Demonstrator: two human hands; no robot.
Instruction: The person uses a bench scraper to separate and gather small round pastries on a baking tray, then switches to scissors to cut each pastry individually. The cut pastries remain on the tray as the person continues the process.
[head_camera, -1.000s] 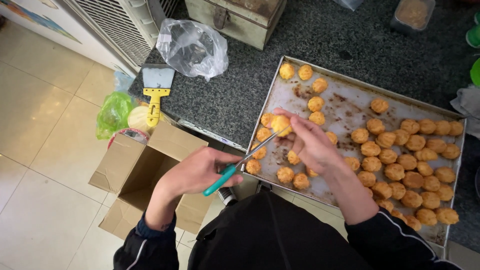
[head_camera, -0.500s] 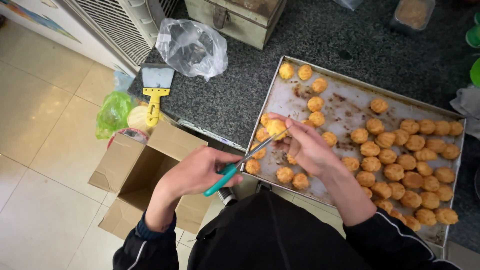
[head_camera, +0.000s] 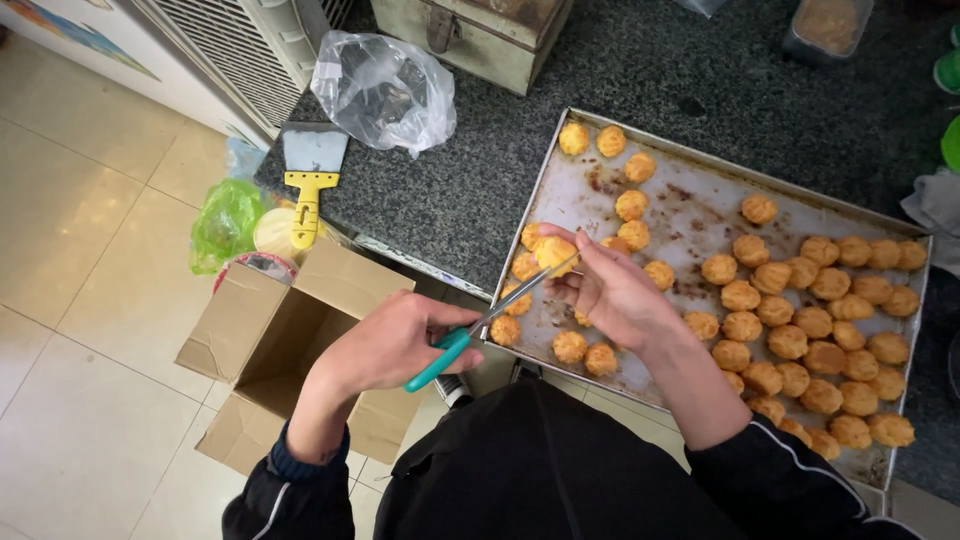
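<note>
The left hand grips green scissors that touch a little puff pinched in the right hand over the tray.

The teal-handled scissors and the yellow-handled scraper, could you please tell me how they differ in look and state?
The teal-handled scissors are gripped in the left hand, blades raised at the puff that the right hand holds; the yellow-handled scraper lies untouched on the dark countertop. The scissors have two thin blades; the scraper has one broad flat blade. The scissors hang over the tray edge; the scraper's handle overhangs the counter edge. Both have metal blades and coloured handles.
</note>
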